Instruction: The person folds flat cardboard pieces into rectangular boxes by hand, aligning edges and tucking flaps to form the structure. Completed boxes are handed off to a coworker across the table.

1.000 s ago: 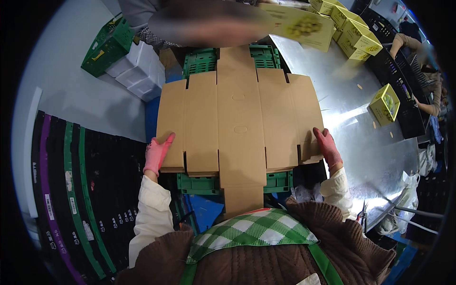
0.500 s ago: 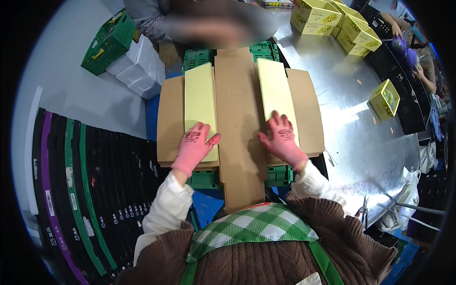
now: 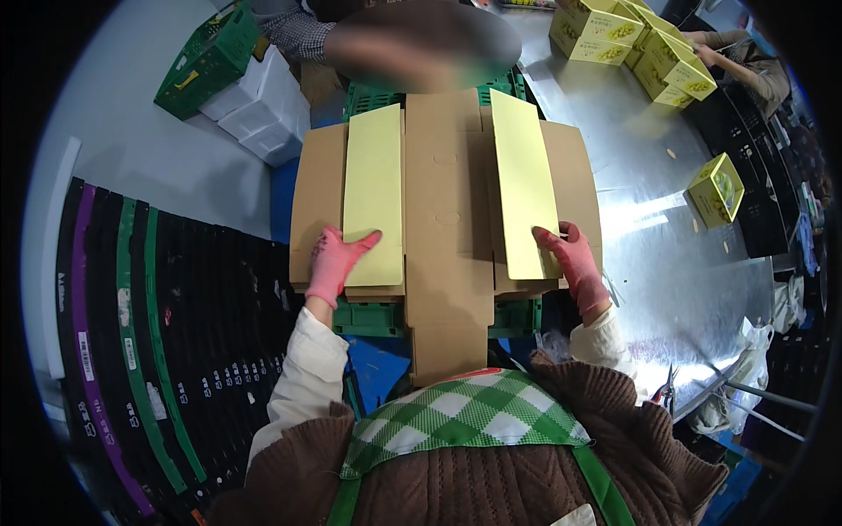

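A: In the head view, where does the cardboard (image 3: 449,263) lie?

B: Right in the centre, its brown middle strip running from twelve o'clock to six. A green crate (image 3: 517,318) shows beneath it at four o'clock. Two pale yellow flaps stand out: the left flap (image 3: 374,188) at eleven o'clock and the right flap (image 3: 526,193) between one and two.

A: And the hands?

B: Both wear pink gloves. The left hand (image 3: 333,265), at nine o'clock, lays its thumb over the left flap's outer edge near the bottom corner. Its fingers bend out of sight, so I can't tell whether it grips. The right hand (image 3: 579,267), at three, pinches the right flap's lower outer edge, thumb on the yellow face, fingers beyond the edge.

A: How would you expect it to handle?

B: Light, I'd judge, and fairly stiff across each panel, but bendy at the creases. The yellow side looks smooth, perhaps slightly slippery under gloves. Corners could crumple if squeezed hard. I'd hold each flap by its long outer edge, thumb flat, away from the crease.

A: Anything around?

B: A metal table (image 3: 627,241) at three o'clock, with a yellow box (image 3: 717,193) on it at half past two.
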Available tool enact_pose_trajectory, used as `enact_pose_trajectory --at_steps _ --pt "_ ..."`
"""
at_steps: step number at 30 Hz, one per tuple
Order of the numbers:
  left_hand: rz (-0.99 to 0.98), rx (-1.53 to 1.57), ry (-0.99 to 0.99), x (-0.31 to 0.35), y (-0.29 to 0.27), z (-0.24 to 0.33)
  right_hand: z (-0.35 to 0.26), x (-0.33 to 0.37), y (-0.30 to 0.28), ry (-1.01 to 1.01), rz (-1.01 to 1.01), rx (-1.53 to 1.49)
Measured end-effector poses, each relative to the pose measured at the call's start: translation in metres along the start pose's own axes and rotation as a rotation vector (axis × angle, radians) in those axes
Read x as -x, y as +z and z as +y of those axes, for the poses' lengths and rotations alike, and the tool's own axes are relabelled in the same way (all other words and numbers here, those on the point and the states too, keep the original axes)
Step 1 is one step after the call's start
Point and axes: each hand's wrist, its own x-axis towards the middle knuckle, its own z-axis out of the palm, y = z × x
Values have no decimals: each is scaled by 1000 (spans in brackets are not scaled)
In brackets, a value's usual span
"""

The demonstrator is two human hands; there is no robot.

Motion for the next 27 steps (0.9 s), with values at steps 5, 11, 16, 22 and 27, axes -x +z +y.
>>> enact_pose_trajectory --at_steps 5,11,16,22,27 --pt "-336 539 -168 -20 -15 -1 -19 -20 17 -307 -97 -30" --pt "134 127 80 -7 9 3 -16 -30 30 -326 -1 24" --pt "-60 455 39 -13 11 -12 -24 -22 41 -346 -5 -34" --pt "123 -372 288 28 -20 94 -51 -2 72 -605 140 395" --pt "43 -121 605 46 -7 94 -59 23 93 -983 39 126"
